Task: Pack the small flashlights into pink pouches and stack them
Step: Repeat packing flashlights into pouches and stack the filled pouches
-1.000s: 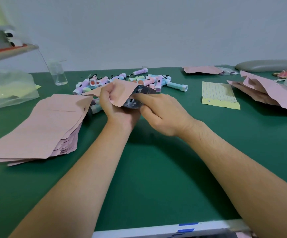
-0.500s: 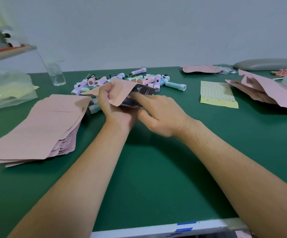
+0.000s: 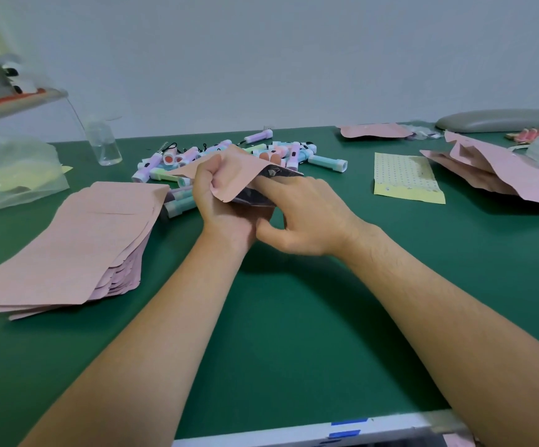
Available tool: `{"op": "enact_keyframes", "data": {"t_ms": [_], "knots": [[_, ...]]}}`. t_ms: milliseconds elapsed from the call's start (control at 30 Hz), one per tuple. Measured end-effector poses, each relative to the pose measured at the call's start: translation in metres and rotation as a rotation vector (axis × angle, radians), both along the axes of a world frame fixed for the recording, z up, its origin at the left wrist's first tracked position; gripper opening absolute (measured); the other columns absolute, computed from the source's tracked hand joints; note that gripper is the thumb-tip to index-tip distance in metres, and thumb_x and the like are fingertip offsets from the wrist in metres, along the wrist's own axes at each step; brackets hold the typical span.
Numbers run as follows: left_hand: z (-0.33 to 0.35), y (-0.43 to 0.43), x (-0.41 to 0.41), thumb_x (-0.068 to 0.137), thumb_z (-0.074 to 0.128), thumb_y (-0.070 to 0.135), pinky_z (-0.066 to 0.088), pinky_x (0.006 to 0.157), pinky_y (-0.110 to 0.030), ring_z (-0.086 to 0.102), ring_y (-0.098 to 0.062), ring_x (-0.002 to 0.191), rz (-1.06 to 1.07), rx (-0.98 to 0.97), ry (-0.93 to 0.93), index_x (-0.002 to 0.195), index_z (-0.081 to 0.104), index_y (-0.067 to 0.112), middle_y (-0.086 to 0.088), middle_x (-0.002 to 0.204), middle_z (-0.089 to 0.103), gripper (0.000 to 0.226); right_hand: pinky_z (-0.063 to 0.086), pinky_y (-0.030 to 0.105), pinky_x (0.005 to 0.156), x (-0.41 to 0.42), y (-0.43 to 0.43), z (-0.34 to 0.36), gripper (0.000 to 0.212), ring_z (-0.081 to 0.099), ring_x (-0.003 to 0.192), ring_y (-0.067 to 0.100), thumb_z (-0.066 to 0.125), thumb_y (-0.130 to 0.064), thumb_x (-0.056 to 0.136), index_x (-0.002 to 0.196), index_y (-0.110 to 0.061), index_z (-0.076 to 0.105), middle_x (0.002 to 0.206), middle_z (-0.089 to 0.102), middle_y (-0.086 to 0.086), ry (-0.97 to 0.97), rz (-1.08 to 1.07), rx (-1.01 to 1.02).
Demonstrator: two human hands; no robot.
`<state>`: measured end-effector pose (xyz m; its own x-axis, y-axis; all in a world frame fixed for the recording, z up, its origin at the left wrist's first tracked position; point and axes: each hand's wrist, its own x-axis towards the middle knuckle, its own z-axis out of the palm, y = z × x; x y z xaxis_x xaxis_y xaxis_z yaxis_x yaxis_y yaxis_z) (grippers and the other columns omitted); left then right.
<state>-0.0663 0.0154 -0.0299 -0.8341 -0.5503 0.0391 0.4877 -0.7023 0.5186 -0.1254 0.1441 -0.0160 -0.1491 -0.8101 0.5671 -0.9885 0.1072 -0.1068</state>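
Observation:
My left hand grips a pink pouch by its near side and holds it above the green table. The pouch mouth faces right and shows a silvery lining. My right hand has its fingers pushed into that mouth; whether they hold a flashlight is hidden. A pile of small pastel flashlights lies just behind the pouch. A stack of flat pink pouches lies to the left.
A clear bottle and a plastic bag sit at the far left. A yellow dotted sheet lies right of centre, with more pink pouches at the right edge and one at the back. The table's front edge is close.
My right hand's fingers have slid deeper into the pouch mouth, and its thumb has dropped below the pouch. My left hand keeps its grip with the pouch tilted a little more.

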Motion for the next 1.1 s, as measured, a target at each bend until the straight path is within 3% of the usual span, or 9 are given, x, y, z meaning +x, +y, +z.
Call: {"op": "enact_keyframes", "data": {"t_ms": [167,300,433,600,700,800,867,967,1100], "knots": [[-0.001,-0.010,0.000,0.095,0.052,0.038,0.043,0.112,-0.048,0.068,-0.038,0.096,-0.072,0.070,0.040,0.110,0.061,0.002,-0.022,0.107,0.068,0.041,0.047,0.037,0.052,-0.007,0.010,0.012,0.023,0.056,0.066,0.012,0.066,-0.014,0.076,0.097,-0.007,0.070,0.087,0.064,0.000,0.016,0.106,-0.454],[-0.003,-0.017,0.004,0.099,0.044,0.048,0.040,0.114,-0.060,0.065,-0.044,0.121,-0.169,0.025,0.063,0.128,0.061,0.008,-0.023,0.139,0.063,0.052,0.044,0.033,0.053,-0.028,0.011,0.011,0.038,0.039,0.062,0.006,0.065,-0.007,0.077,0.115,-0.012,0.064,0.107,0.059,-0.001,-0.012,-0.058,-0.397],[-0.005,-0.018,0.004,0.096,0.037,0.059,0.028,0.119,-0.059,0.061,-0.034,0.118,-0.202,-0.062,-0.051,0.130,0.059,0.020,-0.014,0.134,0.065,0.056,0.051,0.040,0.060,-0.043,0.011,-0.005,0.033,0.047,0.059,0.012,0.070,-0.017,0.093,0.126,-0.015,0.065,0.117,0.060,0.000,-0.059,-0.084,-0.290],[-0.011,-0.024,0.002,0.090,0.032,0.073,0.029,0.118,-0.057,0.061,-0.033,0.126,-0.208,-0.084,-0.108,0.138,0.059,0.018,-0.016,0.144,0.063,0.078,0.045,0.026,0.067,-0.054,0.004,-0.009,0.016,0.047,0.066,-0.006,0.067,-0.019,0.101,0.112,-0.010,0.074,0.108,0.064,0.003,-0.125,-0.040,-0.432],[-0.014,-0.028,0.000,0.079,0.033,0.090,0.034,0.118,-0.054,0.063,-0.039,0.130,-0.194,-0.045,-0.087,0.146,0.055,0.013,-0.021,0.142,0.063,0.104,0.042,0.023,0.069,-0.053,0.003,-0.007,0.015,0.048,0.070,0.000,0.060,-0.013,0.104,0.101,-0.003,0.070,0.098,0.062,0.002,-0.219,-0.039,-0.537],[-0.015,-0.028,-0.002,0.070,0.045,0.099,0.034,0.119,-0.056,0.055,-0.045,0.135,-0.173,-0.014,-0.131,0.150,0.047,0.015,-0.026,0.141,0.060,0.116,0.041,0.024,0.064,-0.051,0.004,0.001,0.015,0.054,0.064,0.007,0.052,-0.018,0.108,0.099,-0.011,0.061,0.088,0.058,-0.016,-0.348,-0.061,-0.683],[-0.011,-0.025,0.000,0.066,0.065,0.090,0.041,0.115,-0.050,0.057,-0.040,0.132,-0.121,-0.076,-0.229,0.150,0.046,0.016,-0.020,0.138,0.061,0.114,0.041,0.027,0.058,-0.049,0.005,0.007,0.013,0.057,0.059,0.020,0.048,-0.023,0.109,0.100,-0.018,0.058,0.081,0.056,-0.020,-0.430,-0.065,-0.771],[-0.010,-0.020,-0.001,0.063,0.092,0.044,0.056,0.095,-0.036,0.073,-0.022,0.113,-0.011,-0.267,-0.313,0.137,0.060,0.020,-0.002,0.120,0.077,0.084,0.038,0.026,0.045,-0.047,0.009,0.013,0.015,0.055,0.043,0.024,0.049,-0.026,0.109,0.097,-0.021,0.057,0.075,0.058,-0.014,-0.525,-0.068,-0.877],[-0.016,-0.016,-0.005,0.072,0.087,0.011,0.058,0.098,-0.037,0.071,-0.021,0.117,-0.037,-0.350,-0.223,0.135,0.062,0.014,-0.005,0.129,0.074,0.067,0.038,0.031,0.038,-0.052,0.012,0.014,0.014,0.051,0.036,0.020,0.053,-0.027,0.107,0.100,-0.022,0.063,0.078,0.062,-0.015,-0.639,-0.097,-0.959]]}}
